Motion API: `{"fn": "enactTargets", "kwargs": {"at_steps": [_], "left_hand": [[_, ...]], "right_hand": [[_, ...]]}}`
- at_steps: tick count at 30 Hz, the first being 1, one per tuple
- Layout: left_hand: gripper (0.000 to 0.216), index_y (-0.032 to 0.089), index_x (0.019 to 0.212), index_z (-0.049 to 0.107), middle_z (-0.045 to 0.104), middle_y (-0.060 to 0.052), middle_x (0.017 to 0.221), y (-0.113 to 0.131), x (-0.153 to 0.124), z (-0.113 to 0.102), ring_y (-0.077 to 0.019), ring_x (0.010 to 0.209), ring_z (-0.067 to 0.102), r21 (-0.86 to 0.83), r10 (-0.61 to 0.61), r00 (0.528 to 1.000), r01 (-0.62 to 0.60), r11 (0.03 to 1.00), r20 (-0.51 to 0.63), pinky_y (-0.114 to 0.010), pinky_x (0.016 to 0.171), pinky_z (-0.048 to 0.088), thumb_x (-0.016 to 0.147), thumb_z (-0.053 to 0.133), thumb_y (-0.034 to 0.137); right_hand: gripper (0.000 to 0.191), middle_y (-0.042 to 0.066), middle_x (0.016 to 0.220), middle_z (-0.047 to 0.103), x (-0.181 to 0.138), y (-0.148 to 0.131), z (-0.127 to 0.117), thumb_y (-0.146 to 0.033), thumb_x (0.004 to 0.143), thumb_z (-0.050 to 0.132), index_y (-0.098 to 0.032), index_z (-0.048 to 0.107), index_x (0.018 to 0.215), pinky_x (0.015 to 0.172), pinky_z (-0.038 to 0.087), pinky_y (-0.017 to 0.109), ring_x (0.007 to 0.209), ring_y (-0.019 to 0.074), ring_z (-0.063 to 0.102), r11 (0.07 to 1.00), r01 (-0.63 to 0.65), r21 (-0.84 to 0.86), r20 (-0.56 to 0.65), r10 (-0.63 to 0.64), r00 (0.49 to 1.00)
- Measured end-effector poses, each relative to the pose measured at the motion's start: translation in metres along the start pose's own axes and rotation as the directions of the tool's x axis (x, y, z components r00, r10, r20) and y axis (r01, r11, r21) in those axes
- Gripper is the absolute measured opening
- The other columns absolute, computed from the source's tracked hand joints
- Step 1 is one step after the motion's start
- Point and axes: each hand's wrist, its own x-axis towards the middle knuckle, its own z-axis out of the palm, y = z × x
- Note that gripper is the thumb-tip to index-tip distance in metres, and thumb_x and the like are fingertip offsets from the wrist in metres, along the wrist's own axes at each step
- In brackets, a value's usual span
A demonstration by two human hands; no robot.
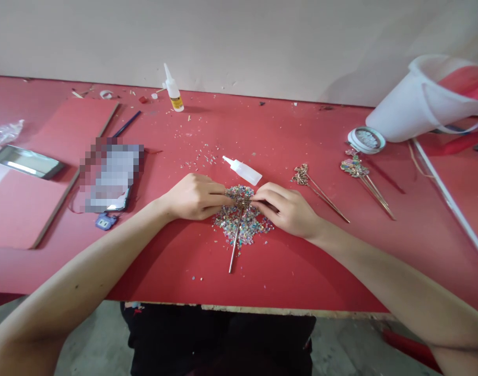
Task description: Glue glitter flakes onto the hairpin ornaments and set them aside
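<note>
My left hand [197, 197] and my right hand [283, 206] meet over a heap of small multicoloured chips [248, 230] on the red table. Between their fingertips is the ornate head of a metal hairpin [234, 243], its long shank pointing down toward me. Fingers of both hands are closed at the head's two sides. Just beyond the hands lies a white glue bottle [246, 171] with a pointed nozzle. To the right rest a bare openwork hairpin [301, 175] and another hairpin [355, 168] whose head carries coloured chips.
An upright glue bottle [175, 98] with a yellow label stands near the wall. On the left are a phone [117, 177], a metal-edged case [27, 162] and a red board [11, 224]. A white bucket [399, 109] and a small round container [354, 140] occupy the back right.
</note>
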Motion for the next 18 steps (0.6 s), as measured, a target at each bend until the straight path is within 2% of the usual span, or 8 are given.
{"fn": "enactTargets", "kwargs": {"at_steps": [6, 18], "left_hand": [[0.026, 0.020, 0.097, 0.070, 0.066, 0.000, 0.069, 0.0006, -0.0008, 0.0014, -0.0102, 0.052, 0.051, 0.000, 0.009, 1.000, -0.009, 1.000, -0.021, -0.027, 0.050, 0.034, 0.088, 0.046, 0.014], [0.027, 0.020, 0.102, 0.070, 0.068, -0.001, 0.073, 0.0007, -0.0009, 0.0030, -0.0098, 0.053, 0.053, 0.028, 0.030, 1.000, -0.030, 0.999, 0.007, -0.027, 0.052, 0.036, 0.089, 0.046, 0.016]], "right_hand": [[0.017, 0.005, 0.088, 0.065, 0.0003, 0.0003, 0.0005, -0.024, 0.097, 0.048, -0.018, 0.063, 0.094, 0.069, 0.049, 0.027, 0.077, 0.0140, 0.062, 0.999, 0.026, -0.031, 0.028, -0.025, 0.999], [0.018, 0.005, 0.088, 0.066, -0.0001, 0.0006, 0.0003, -0.024, 0.097, 0.048, -0.016, 0.063, 0.093, 0.068, 0.049, 0.026, 0.076, 0.0135, 0.062, 0.996, 0.054, -0.069, 0.029, -0.052, 0.998]]}}
